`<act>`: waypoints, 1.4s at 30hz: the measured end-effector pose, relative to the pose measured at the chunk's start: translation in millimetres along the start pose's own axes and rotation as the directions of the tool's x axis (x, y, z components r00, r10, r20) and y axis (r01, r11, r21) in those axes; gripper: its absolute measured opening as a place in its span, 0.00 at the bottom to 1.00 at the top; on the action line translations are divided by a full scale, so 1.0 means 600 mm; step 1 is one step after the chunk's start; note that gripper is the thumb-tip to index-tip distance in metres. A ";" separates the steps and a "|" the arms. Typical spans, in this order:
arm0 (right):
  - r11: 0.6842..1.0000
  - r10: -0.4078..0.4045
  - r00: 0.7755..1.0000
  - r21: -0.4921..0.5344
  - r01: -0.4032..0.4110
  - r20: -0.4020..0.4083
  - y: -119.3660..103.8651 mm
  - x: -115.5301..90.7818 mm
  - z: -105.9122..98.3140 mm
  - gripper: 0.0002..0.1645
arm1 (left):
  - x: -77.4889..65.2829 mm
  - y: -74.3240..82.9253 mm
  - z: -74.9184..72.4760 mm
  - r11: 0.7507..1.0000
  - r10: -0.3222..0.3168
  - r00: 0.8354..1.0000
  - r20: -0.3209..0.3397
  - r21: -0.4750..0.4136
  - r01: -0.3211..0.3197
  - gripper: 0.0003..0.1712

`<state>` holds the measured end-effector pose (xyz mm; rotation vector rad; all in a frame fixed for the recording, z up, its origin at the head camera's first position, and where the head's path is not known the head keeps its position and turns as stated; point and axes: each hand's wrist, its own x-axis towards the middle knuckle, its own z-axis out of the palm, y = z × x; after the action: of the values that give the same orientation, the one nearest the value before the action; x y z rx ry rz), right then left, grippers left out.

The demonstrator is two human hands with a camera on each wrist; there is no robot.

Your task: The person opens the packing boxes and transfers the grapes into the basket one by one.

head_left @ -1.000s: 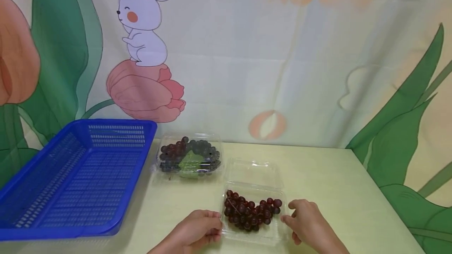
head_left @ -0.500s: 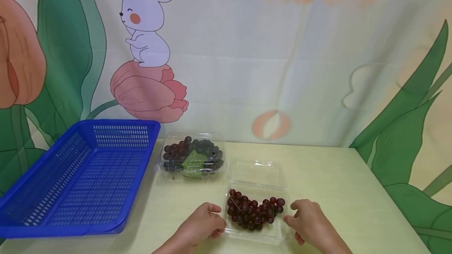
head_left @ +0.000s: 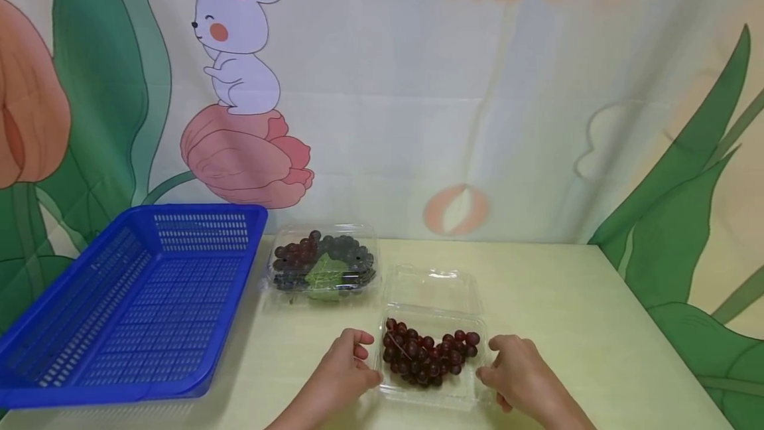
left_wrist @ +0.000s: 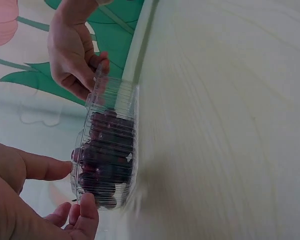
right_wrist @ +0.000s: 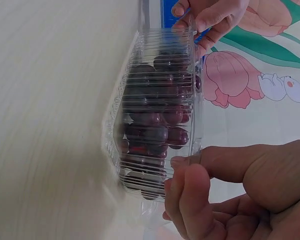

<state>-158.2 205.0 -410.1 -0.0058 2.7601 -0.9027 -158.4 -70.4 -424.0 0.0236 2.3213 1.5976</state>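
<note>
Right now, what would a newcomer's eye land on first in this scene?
Probably the blue basket, its strong colour filling the left end of the pale table. Then the open clear container of dark red grapes, between the left hand and right hand. Above, a white rabbit sitting on a pink flower brightens the backdrop.

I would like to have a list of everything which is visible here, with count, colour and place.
Open box: 1, clear, table front, between hands
Front grapes: uncounted, dark red, in open box
Closed box: 1, clear, behind and left of open box
Back grapes: uncounted, reddish and blackish, in closed box
Leaf: 1, green, in closed box
Basket: 1, blue, table's left
Table: 1, pale yellow, underneath
Printed backdrop: 1, multicoloured, behind table
Left hand: 1, bare, open box's left
Right hand: 1, bare, open box's right
</note>
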 end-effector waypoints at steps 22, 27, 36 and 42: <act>1.000 -0.007 1.000 0.017 0.007 -0.006 -0.002 -0.003 -0.003 0.31 | -0.012 0.028 0.008 0.961 0.216 0.970 -0.115 0.203 -0.190 0.25; 1.000 -0.006 1.000 0.003 0.006 0.000 -0.002 -0.004 -0.004 0.31 | -0.010 0.034 0.007 0.945 0.255 0.957 -0.138 0.244 -0.217 0.24; 1.000 -0.020 1.000 0.015 0.020 -0.001 -0.002 -0.012 -0.012 0.31 | -0.007 0.049 0.003 0.914 0.330 0.934 -0.140 0.297 -0.278 0.24; 0.998 -0.028 0.999 0.051 0.029 -0.021 -0.003 -0.017 -0.011 0.30 | -0.001 0.056 -0.002 0.897 0.356 0.924 -0.136 0.326 -0.298 0.22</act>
<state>-149.8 208.4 -401.5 -0.0272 2.7608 -0.9858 -163.6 -59.1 -392.9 0.3674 2.8184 1.4206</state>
